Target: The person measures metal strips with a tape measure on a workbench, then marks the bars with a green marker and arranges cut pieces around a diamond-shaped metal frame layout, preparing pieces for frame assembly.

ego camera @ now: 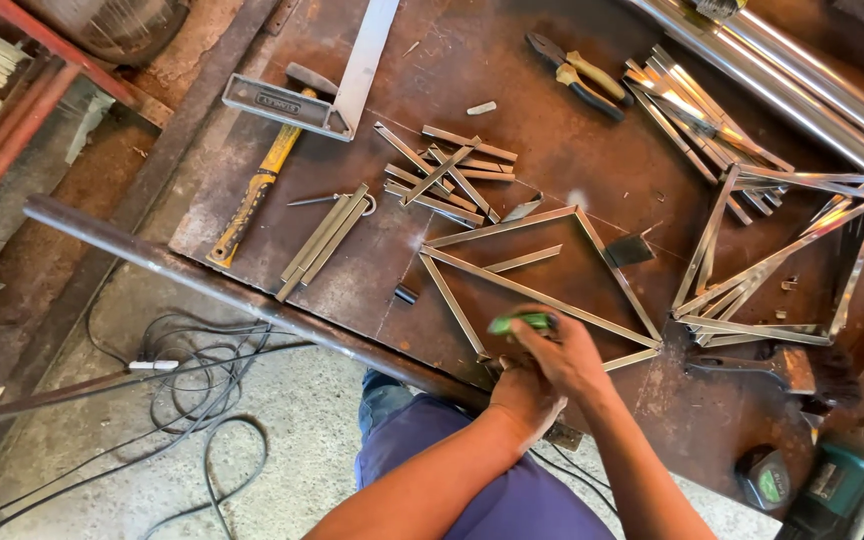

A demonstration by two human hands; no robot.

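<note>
Gripping green marker (pixel 518 323) in my right hand (pixel 564 352) over steel frame (pixel 542 290) — left hand (pixel 524 395) on desk (pixel 512 90) edge, grip unclear.

green tool (pixel 519 323) blurred, hands (pixel 552 365) overlapping

On your rusty steel bench (pixel 552 110) a hammer (pixel 252 190) with a yellow handle lies at the left, its head beside a metal try square (pixel 327 90). Just right of the hammer you have a small bundle of flat bars (pixel 322 240), then a loose heap of cut steel strips (pixel 447 175). Yellow-handled pliers (pixel 580 78) lie near the far edge. A stack of welded triangular frames (pixel 782 260) sits at the right, with a wire brush (pixel 782 368) just below it. A tape measure (pixel 764 478) and a green angle grinder (pixel 847 480) sit at the near right corner. Black cables (pixel 192 390) coil on the concrete floor (pixel 282 440).
</note>
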